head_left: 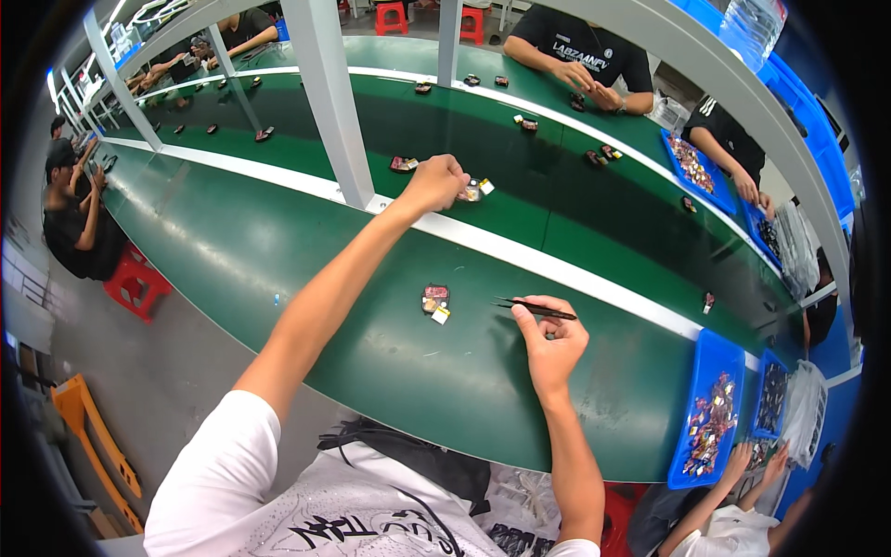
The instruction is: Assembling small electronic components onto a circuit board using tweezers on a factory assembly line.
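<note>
The left hand (436, 184) reaches across the white rail (557, 267), its fingers curled in beside a small labelled case (477, 191) on the conveyor belt (594, 232); I cannot tell whether they grip it. The right hand (555, 348) is closed around black tweezers (546, 309), whose slim tips stand slightly apart and point left. Near those tips, not touching them, a dark red-and-black case (435, 296) lies on the green tabletop (371, 306), a pale tag (440, 316) at its lower corner.

To handle the belt case well, a pinch on its firm sides would probably serve better than pulling at the label, with enough lift to clear the rail and the upright post (336, 111). The tweezers are best held low and lightly, away from the tag until a free hand can steady the tabletop case.
</note>
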A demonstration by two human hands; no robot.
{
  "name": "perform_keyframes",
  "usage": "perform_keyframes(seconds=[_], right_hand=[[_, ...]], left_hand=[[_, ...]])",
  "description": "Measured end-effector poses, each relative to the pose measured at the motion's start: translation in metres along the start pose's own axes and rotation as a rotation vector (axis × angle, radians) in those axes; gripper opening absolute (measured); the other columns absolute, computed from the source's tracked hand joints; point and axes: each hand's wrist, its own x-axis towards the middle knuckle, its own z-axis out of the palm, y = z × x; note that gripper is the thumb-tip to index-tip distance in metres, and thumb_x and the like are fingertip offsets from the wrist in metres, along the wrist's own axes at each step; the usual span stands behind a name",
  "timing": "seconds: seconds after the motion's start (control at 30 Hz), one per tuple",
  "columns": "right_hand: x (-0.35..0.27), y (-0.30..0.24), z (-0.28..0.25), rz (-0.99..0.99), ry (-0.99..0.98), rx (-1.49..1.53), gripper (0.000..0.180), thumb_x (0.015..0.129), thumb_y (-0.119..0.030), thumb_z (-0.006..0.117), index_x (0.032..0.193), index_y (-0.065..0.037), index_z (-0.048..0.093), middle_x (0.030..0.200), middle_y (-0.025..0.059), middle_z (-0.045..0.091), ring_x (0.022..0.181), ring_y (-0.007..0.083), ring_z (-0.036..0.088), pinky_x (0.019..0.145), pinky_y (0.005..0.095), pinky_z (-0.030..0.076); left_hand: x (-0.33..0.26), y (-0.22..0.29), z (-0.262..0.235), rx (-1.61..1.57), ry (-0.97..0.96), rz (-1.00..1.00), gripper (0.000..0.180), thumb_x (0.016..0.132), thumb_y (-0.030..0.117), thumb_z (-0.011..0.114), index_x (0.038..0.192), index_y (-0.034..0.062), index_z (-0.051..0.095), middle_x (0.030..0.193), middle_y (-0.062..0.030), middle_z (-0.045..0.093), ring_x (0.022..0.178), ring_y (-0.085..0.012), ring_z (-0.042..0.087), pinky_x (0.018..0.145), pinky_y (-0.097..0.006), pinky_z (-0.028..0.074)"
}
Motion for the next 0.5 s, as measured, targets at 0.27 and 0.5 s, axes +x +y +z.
perform_keyframes(seconds=[0.27,0.5], right_hand=[[0.002,-0.013,-0.009,0.075,-0.068,0.129,0.014,0.088,0.004,0.078,0.097,0.003,0.067,0.09,0.0116,0.077,0.058,-0.0012,0.049,0.052,0.0158,0.036],[-0.002,-0.002,-0.006,-0.058,0.009,0.024,0.013,0.086,0.005,0.08,0.094,0.004,0.071,0.089,0.0072,0.075,0.053,-0.0002,0.049,0.048,0.0176,0.035]], left_hand=[[-0.147,0.029,0.032,-0.26,-0.146,-0.003,0.012,0.1,0.007,0.064,0.104,-0.0037,0.063,0.075,-0.0052,0.066,0.049,-0.0073,0.059,0.038,-0.023,0.039],[-0.17,0.01,0.063,-0.289,-0.103,0.165,0.012,0.1,0.002,0.064,0.109,-0.0049,0.063,0.081,-0.0076,0.07,0.056,-0.0068,0.058,0.049,-0.022,0.045]])
